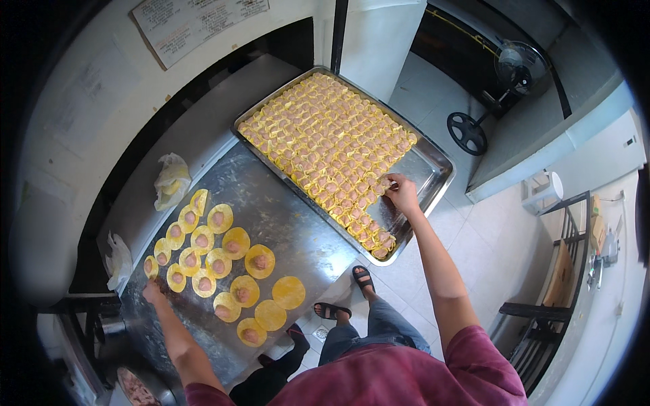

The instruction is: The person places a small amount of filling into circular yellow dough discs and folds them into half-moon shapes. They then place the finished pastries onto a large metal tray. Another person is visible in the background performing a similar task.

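Near the left end of the metal table, my left hand (154, 291) has its fingers closed at the lower edge of a round yellow dumpling wrapper (150, 266) with pinkish filling. More wrappers lie flat around it, most with a lump of filling, such as one wrapper (260, 261); a bare yellow wrapper (289, 292) is at the right of the group. My right hand (403, 195) reaches over a large metal tray (430, 169). Its fingertips pinch a small open-topped dumpling (384, 183) at the edge of the packed rows (325, 128); the fingers partly hide it.
Crumpled plastic bags (172, 181) lie along the table's back edge. A bowl of pink filling (137, 387) is at the lower left. The tray overhangs the tiled floor (450, 237). A standing fan (518, 71) is at the far right, and a dark rack (552, 304) stands nearer.
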